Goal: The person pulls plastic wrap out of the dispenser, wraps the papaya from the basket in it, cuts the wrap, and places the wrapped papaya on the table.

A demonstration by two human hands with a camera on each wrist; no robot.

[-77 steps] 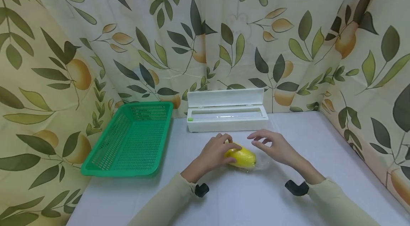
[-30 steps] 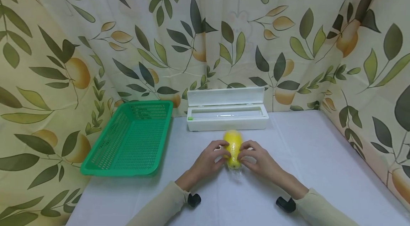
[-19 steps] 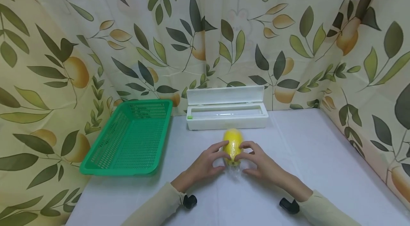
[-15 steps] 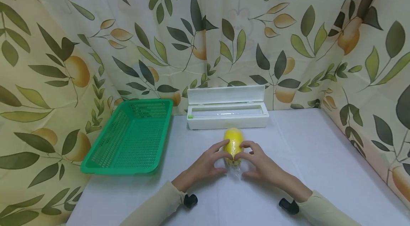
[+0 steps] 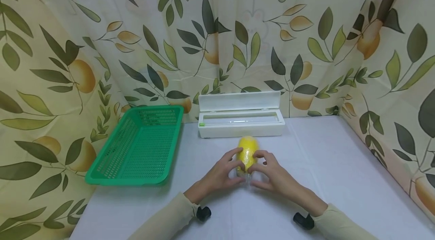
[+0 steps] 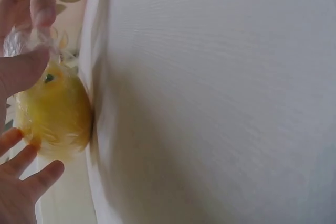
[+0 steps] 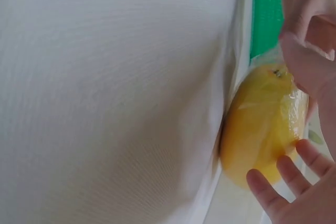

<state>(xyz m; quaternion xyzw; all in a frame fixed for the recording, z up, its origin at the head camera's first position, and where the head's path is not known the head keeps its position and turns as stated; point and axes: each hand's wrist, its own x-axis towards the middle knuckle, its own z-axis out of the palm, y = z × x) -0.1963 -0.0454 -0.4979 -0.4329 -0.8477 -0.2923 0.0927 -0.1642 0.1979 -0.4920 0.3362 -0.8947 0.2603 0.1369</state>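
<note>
An oblong yellow fruit, mango-like and wrapped in shiny clear plastic film, lies on the white cloth with its stem end towards the person. Loose film bunches at that near end. From the left, my left hand curves round the fruit's side, its index finger and thumb drawn to the gathered film. My right hand mirrors it, thumb and index finger closing on the same film. In the right wrist view the fruit shows its stem spot, with spread fingertips against its side.
A long white film dispenser box stands behind the fruit, lid raised, a small green tab at its left end. To the left is a green perforated basket. Leaf-patterned curtains surround the table.
The fruit lay sideways under the left hand, with the right hand apart; it has been turned end-on. Both hands now flank it, and their thumbs have come closer together at the loose film.
</note>
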